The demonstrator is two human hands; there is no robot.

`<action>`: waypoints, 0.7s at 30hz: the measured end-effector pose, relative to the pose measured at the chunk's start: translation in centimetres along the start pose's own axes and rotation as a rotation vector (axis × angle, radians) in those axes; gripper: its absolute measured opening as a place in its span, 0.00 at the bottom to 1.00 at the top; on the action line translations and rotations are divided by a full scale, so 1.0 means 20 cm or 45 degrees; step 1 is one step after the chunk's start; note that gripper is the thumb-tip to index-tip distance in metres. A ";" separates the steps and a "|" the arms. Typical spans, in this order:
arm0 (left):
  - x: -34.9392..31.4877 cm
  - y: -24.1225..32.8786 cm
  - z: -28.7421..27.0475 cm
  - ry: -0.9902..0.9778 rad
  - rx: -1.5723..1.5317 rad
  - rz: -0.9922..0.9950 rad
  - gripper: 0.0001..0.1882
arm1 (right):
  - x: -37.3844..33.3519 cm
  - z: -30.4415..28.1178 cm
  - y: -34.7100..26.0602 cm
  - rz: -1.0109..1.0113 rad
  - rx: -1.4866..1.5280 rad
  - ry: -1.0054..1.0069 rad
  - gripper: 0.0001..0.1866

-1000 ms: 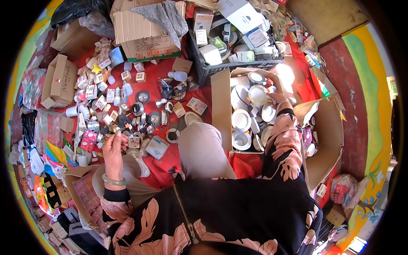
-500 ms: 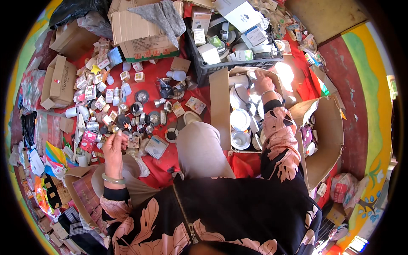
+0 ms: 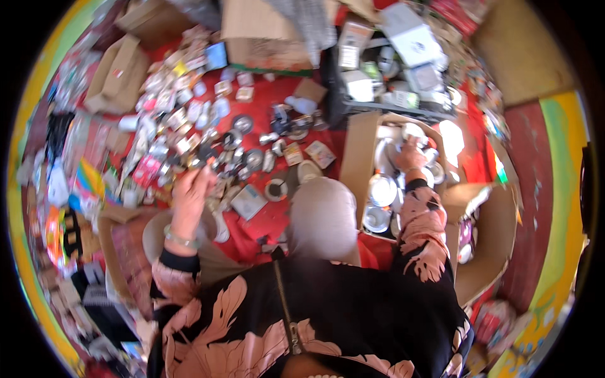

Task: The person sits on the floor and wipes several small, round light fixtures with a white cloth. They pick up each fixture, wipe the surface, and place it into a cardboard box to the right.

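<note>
My left hand (image 3: 193, 196) is raised over the small goods on the floor, its fingers pinched together. Blur hides whatever may be between the fingertips. Beyond it lies a spread of small boxes, bottles and silvery metal round parts (image 3: 254, 157) on red cloth. My right hand (image 3: 410, 157) reaches into an open cardboard box (image 3: 358, 148) filled with white round light fittings. Its fingers are closed at a white round light fitting (image 3: 414, 131) near the far end. Other white round light fittings (image 3: 382, 189) lie stacked closer to me.
Behind the box stands a black plastic crate (image 3: 337, 104) full of packages and lamp parts. Another open carton (image 3: 491, 252) is on the right. A large carton (image 3: 271, 53) with grey cloth stands at the back. My bent knee (image 3: 323, 214) is between both hands.
The whole view has shifted, so the scene sits lower and further right. My right hand stays in the box, now at a white round light fitting. My left hand remains raised and pinched.
</note>
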State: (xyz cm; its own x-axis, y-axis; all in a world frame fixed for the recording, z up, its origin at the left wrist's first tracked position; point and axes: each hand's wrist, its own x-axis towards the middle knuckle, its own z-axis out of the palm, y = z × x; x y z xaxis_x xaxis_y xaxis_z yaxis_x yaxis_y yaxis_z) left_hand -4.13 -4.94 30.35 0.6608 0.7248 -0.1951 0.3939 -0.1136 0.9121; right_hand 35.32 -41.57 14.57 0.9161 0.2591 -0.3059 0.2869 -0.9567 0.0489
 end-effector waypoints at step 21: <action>0.09 -0.21 -0.59 0.888 -1.537 0.086 0.12 | -0.81 -0.93 -0.72 -0.610 1.414 0.111 0.11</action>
State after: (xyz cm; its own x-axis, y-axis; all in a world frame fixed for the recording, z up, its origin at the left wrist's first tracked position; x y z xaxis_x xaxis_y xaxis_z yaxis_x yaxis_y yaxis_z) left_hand -12.18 4.79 30.46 0.0651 0.9669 -0.2466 -0.6488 0.2288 0.7258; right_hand 21.50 -29.48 36.61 0.8110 0.5851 -0.0026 0.2444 -0.3428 -0.9070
